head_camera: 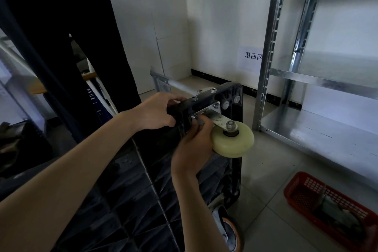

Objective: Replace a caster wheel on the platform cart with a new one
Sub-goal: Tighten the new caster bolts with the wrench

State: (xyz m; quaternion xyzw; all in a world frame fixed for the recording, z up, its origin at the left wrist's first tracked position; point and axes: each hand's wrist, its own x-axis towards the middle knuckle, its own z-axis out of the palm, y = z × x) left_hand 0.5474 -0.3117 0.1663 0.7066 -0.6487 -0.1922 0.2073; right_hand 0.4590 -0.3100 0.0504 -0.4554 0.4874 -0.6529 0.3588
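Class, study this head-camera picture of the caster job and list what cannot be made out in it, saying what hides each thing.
- Right hand fingertips at the bracket: curled behind it; any tool or fastener they hold is hidden.
- Left hand fingers: wrapped over the cart edge, out of sight.
- Basket contents: dark and blurred, cut by the right edge.
- Orange wheel: cut by the bottom edge, partly behind the right forearm.

Under my left hand [157, 111] the platform cart [131, 186] is black plastic, matt and ribbed. Just beyond my right fingers [201, 127] the caster wheel [233, 139] is pale cream plastic, smooth with a soft sheen, in a bare metal bracket [212, 113], dull and scuffed. Well right of my fingers stand galvanised metal shelves [319, 80] and a red plastic mesh basket [327, 206].
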